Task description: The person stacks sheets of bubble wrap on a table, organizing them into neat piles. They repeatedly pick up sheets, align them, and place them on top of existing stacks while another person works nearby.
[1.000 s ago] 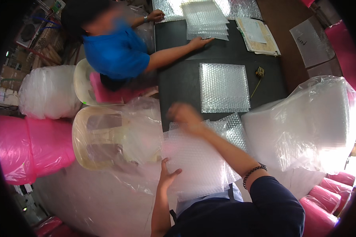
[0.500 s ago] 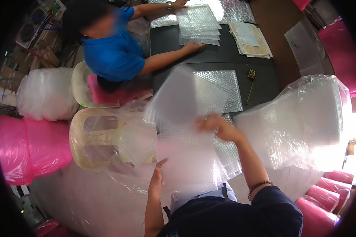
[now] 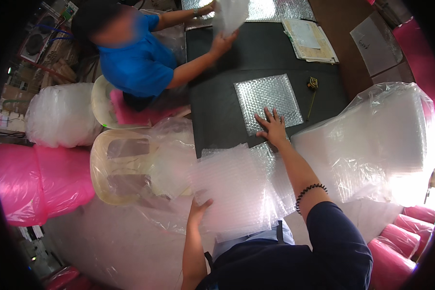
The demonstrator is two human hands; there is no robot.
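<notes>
In front of my body lies a loose stack of clear bubble wrap sheets (image 3: pixel 232 188), its lower edge reaching my lap. My left hand (image 3: pixel 198 211) grips the stack's left edge, thumb on top and the other fingers hidden beneath. My right hand (image 3: pixel 273 127) is stretched past the stack with its fingers spread. It rests on the lower part of a silver bubble foil sheet (image 3: pixel 263 95) on the black tabletop (image 3: pixel 212 108). More silver bubble material (image 3: pixel 265 153) shows from under the clear sheets.
Across the table a co-worker in a blue shirt (image 3: pixel 135 60) holds clear sheets (image 3: pixel 232 17). A tape measure (image 3: pixel 313 83) and a paper stack (image 3: pixel 311 41) lie to the right. A plastic-wrapped bundle (image 3: pixel 367 140) stands right; a cream chair (image 3: pixel 99 164) and pink rolls (image 3: pixel 65 181) stand left.
The clear sheet raised above the stack has come down. My right hand moved forward onto the silver sheet and spread. The co-worker lifted clear sheets off the table.
</notes>
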